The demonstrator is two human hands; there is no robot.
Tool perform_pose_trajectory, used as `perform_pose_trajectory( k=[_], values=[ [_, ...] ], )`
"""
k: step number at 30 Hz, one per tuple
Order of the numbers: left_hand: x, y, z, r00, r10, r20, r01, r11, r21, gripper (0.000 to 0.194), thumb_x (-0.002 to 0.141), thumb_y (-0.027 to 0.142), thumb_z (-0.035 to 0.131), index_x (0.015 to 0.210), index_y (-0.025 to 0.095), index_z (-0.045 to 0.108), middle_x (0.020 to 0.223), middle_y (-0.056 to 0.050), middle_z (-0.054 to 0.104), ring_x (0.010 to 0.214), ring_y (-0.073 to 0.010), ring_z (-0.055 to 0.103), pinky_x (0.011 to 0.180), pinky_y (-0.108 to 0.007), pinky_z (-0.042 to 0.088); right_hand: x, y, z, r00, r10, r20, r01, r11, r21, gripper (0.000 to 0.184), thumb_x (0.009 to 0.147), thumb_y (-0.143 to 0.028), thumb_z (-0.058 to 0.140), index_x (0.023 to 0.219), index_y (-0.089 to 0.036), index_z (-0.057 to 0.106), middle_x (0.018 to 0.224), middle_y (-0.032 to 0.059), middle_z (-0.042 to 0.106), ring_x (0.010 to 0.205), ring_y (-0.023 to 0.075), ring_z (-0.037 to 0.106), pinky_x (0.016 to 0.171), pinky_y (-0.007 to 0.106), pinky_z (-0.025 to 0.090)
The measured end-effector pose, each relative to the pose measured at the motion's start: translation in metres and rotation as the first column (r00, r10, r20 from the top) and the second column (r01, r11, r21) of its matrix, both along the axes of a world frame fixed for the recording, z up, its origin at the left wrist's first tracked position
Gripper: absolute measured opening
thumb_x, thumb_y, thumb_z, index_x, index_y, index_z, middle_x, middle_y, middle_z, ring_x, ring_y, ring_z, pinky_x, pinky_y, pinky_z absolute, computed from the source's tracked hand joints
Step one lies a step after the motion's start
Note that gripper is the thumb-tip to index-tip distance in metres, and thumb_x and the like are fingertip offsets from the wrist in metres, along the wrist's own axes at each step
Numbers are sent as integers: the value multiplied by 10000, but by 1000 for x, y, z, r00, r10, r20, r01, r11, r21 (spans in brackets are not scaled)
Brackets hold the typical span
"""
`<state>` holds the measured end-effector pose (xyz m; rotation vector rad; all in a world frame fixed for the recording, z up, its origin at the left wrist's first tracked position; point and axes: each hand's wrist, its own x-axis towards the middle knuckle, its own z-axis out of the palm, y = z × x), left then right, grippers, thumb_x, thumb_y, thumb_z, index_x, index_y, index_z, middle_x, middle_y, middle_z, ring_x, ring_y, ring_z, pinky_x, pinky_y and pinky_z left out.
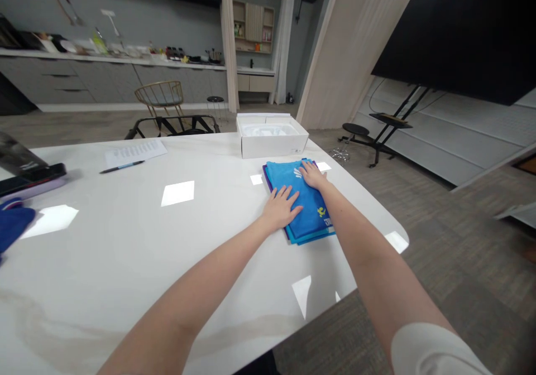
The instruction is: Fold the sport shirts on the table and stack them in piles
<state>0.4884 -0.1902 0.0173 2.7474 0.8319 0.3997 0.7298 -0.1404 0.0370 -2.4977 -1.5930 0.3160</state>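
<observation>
One white table (209,219) spreads across the frame's lower left. Right of centre lies on it a stack of folded blue cloth (310,205). Your left hand (280,208) and right hand (313,175) rest there, flat and released. Below them shows a yellow mark (321,212).

The left forearm (226,262) and right forearm (358,232) stretch forward, bare and converging. The left hand (280,208) lies flat, palm down, fingers (286,193) spread and thumb out. The right hand (312,175), farther forward, also lies palm down, pointing forward and leftward.
</observation>
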Motion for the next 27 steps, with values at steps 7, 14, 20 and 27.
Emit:
perform_pose_trajectory(
  k=[7, 14, 20, 27],
  values=[
    [2, 2, 7, 998, 38, 55, -38, 999, 0, 621, 1068, 530, 324, 1547, 163, 473, 1658, -142, 377, 1561, -312, 292, 1288, -551, 197, 16, -7, 2, 976, -211, -53, 211, 977, -4, 753, 1036, -635, 150, 1673, -238, 203, 1737, 101, 152, 1591, 353, 126, 1186, 772, 54],
    [8, -21, 3, 990, -78, 120, 71, 996, 61, 669, 1065, 502, 356, 1578, 74, 392, 1659, -173, 362, 1565, -275, 289, 1298, -453, 222, -31, -95, 1, 992, 123, 15, -124, 981, 152, 623, 1076, -542, 186, 1644, -315, 298, 1726, 43, 215, 1590, 297, 175, 1224, 711, 130],
    [3, -43, -14, 992, -119, 43, 117, 992, 47, 822, 1015, 645, 370, 1617, 89, 322, 1689, -176, 290, 1589, -302, 215, 1311, -496, 130, -41, -178, -28, 990, 119, 77, -129, 982, 141, 619, 1073, -542, 283, 1639, -296, 324, 1712, 53, 264, 1588, 274, 193, 1268, 583, 180],
    [-20, -53, -9, 991, -136, -19, 136, 991, -6, 797, 1005, 646, 422, 1623, 152, 327, 1699, -168, 268, 1593, -307, 196, 1292, -509, 168, -52, -212, -24, 991, -14, 133, -1, 994, 113, 637, 1073, -508, 311, 1639, -215, 298, 1680, 143, 325, 1556, 290, 286, 1229, 623, 237]
  ],
)
